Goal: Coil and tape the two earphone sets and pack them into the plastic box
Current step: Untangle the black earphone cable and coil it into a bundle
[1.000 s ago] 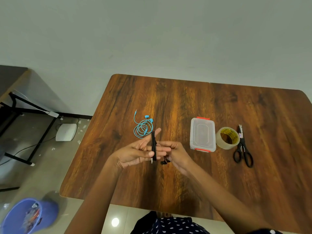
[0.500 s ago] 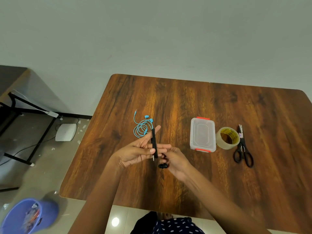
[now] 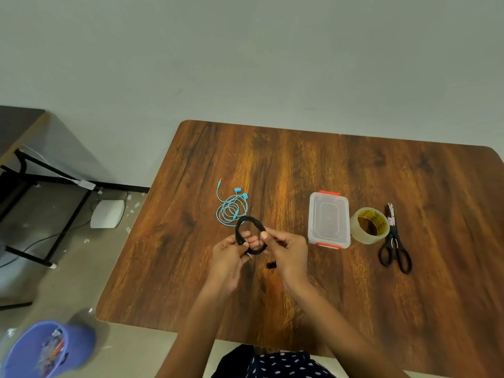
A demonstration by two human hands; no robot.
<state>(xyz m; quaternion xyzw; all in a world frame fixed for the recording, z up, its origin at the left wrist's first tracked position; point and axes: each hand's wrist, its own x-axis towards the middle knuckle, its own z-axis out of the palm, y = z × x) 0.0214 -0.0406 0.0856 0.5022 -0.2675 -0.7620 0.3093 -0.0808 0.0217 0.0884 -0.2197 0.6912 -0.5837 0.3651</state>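
While I watch, left hand [image 3: 227,256] and right hand [image 3: 286,249] pinch the black earphone coil [image 3: 249,237] | blue earphones [image 3: 231,210] far-left on tabletop [image 3: 313,165] | box [image 3: 329,219] right, lid on

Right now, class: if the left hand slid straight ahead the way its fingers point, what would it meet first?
Probably the blue earphones, lying just beyond the black earphone coil that the left hand and right hand hold. Depth is unclear; raised, it might pass over them.

On the table [image 3: 313,165] there were two earphone sets, one black [image 3: 246,222] and one blue [image 3: 231,208], one lidded plastic box [image 3: 329,219], one tape roll [image 3: 369,225] and one pair of scissors [image 3: 395,241].
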